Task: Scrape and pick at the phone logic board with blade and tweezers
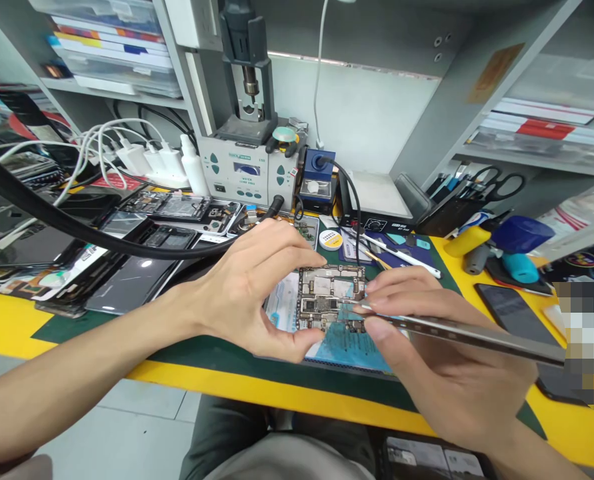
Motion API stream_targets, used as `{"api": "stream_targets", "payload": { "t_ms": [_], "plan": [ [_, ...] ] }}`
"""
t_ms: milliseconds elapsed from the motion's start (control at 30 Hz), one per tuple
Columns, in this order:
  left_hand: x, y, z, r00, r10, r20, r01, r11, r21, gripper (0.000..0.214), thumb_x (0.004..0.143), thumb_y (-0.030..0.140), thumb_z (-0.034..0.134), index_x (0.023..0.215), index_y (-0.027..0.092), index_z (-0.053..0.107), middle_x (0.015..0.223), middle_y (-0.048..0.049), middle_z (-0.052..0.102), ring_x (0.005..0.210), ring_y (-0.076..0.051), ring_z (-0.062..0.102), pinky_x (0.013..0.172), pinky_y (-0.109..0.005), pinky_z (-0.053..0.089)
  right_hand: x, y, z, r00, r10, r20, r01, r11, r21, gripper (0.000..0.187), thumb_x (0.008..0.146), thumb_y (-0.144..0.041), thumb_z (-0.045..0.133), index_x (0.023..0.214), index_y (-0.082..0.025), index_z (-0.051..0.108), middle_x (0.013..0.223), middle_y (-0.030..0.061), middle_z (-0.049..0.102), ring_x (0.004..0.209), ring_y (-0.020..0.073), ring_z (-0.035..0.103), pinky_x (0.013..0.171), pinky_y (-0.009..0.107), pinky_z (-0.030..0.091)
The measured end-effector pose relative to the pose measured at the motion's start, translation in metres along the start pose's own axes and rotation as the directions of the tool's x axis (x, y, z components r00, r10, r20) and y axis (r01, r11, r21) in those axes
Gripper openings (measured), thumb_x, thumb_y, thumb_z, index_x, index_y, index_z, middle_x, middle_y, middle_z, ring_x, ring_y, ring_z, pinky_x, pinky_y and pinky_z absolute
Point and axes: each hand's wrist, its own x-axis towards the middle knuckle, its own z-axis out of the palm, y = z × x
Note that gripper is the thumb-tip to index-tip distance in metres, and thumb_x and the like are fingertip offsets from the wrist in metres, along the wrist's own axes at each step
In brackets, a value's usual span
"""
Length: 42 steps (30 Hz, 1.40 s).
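Note:
My left hand (249, 287) pinches a small phone circuit board (329, 297) by its left edge, thumb below and fingers above, holding it over a blue mat (349, 347). My right hand (441, 347) grips long metal tweezers (457, 331), whose tip touches the middle right of the board. The board shows metal shields and small chips.
A hot-air rework station (247, 170) stands at the back, its black hose (77, 227) crossing left. Several opened phones (141, 267) lie at left. A tool holder with scissors (477, 190), a blue cup (521, 233) and a dark phone (509, 307) sit right. The bench edge is yellow (257, 387).

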Motion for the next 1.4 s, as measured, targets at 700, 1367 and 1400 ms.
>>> {"api": "stream_targets", "payload": {
  "t_ms": [700, 1367, 1400],
  "plan": [
    [0.0016, 0.0001, -0.0003, 0.999, 0.053, -0.002, -0.053, 0.997, 0.054, 0.058, 0.077, 0.049, 0.081, 0.120, 0.015, 0.060, 0.093, -0.0122, 0.071, 0.084, -0.029, 0.070, 0.075, -0.046, 0.058, -0.0024, 0.0030, -0.0020, 0.997, 0.062, 0.039, -0.062, 0.998, 0.009, 0.040, 0.086, 0.003, 0.071, 0.111, -0.028, 0.076, 0.094, 0.0039, 0.076, 0.103, 0.0298, 0.069, 0.090, 0.051, 0.059],
    [-0.0015, 0.0028, 0.0029, 0.999, -0.031, -0.041, 0.028, 0.997, -0.068, 0.060, 0.073, 0.044, 0.084, 0.117, 0.009, 0.064, 0.094, -0.0187, 0.072, 0.086, -0.030, 0.069, 0.076, -0.049, 0.059, -0.0030, 0.0009, -0.0001, 0.989, 0.151, -0.007, -0.149, 0.982, 0.113, 0.036, 0.089, 0.004, 0.071, 0.108, -0.025, 0.078, 0.097, 0.0008, 0.077, 0.119, 0.0274, 0.067, 0.102, 0.046, 0.054],
    [-0.0015, 0.0029, 0.0030, 0.999, -0.030, -0.044, 0.027, 0.997, -0.071, 0.060, 0.072, 0.043, 0.084, 0.116, 0.007, 0.065, 0.093, -0.0196, 0.071, 0.086, -0.031, 0.069, 0.076, -0.049, 0.059, -0.0032, 0.0007, -0.0003, 0.987, 0.162, -0.004, -0.160, 0.980, 0.114, 0.035, 0.089, 0.004, 0.072, 0.107, -0.025, 0.077, 0.097, 0.0004, 0.077, 0.119, 0.0270, 0.067, 0.103, 0.045, 0.054]
  ]
}}
